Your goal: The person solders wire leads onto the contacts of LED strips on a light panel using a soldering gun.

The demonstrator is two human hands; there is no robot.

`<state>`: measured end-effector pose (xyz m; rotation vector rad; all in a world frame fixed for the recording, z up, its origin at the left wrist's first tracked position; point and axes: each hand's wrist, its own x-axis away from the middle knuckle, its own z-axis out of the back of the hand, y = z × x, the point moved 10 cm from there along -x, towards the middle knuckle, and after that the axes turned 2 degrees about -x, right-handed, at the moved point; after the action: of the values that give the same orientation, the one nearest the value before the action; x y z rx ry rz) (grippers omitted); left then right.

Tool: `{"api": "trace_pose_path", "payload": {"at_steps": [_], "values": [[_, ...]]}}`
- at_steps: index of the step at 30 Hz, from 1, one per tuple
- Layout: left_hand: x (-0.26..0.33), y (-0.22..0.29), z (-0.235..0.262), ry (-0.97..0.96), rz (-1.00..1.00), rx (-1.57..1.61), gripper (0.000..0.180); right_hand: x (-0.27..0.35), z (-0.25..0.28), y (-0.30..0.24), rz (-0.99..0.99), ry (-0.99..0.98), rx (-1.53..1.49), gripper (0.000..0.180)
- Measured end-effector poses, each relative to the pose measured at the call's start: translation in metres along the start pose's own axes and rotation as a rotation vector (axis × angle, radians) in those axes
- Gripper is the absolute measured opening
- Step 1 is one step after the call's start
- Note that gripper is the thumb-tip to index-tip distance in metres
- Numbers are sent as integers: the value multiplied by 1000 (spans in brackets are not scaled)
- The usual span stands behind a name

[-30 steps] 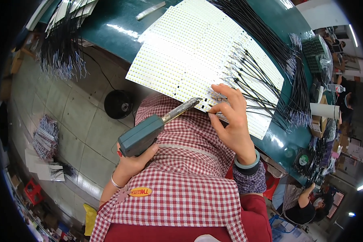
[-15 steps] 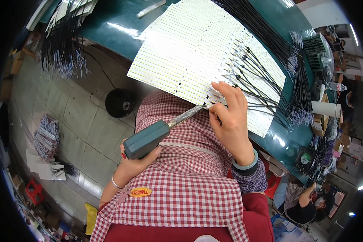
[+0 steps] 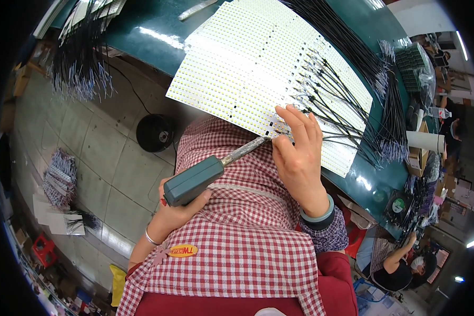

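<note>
In my left hand is a soldering gun with a dark green body and a metal barrel. Its tip meets the front edge of a white LED panel sheet, which is covered in rows of small yellow-green chips. My right hand is at the same spot, thumb and forefinger pinched on a thin wire, mostly hidden by the fingers. The other fingers are raised above the panel. Beyond that hand, several black cables lie across the panel, their stripped ends along a row of dark pads.
Bundles of black cable lie at the back right and hang off the table at left. A solder spool is on the right. Below stand a black bin and a wire pile. A co-worker sits at right.
The soldering gun has shifted very slightly right, its tip still at the panel edge. My right hand's fingers have moved a little; the panel and cables stay in place.
</note>
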<state>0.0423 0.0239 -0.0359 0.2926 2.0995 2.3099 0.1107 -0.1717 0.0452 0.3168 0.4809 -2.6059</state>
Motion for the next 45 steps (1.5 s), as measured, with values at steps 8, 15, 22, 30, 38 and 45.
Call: {"api": "trace_pose_path", "payload": {"at_steps": [8, 15, 22, 30, 38, 45], "values": [[15, -19, 14, 89, 188, 201, 29, 0, 0, 0, 0, 2, -10, 7], [11, -13, 10, 72, 164, 136, 31, 0, 5, 4, -21, 46, -75, 10], [5, -6, 8, 51, -4, 27, 24, 9, 6, 27, -155, 95, -368, 20], [1, 3, 4, 45, -115, -50, 22, 7, 3, 24, -115, 63, -331, 18], [3, 0, -1, -5, -46, -53, 20, 9, 4, 22, -95, 48, -322, 18], [12, -5, 7, 52, 37, 49, 28, 9, 5, 20, -91, 42, -319, 18]]}}
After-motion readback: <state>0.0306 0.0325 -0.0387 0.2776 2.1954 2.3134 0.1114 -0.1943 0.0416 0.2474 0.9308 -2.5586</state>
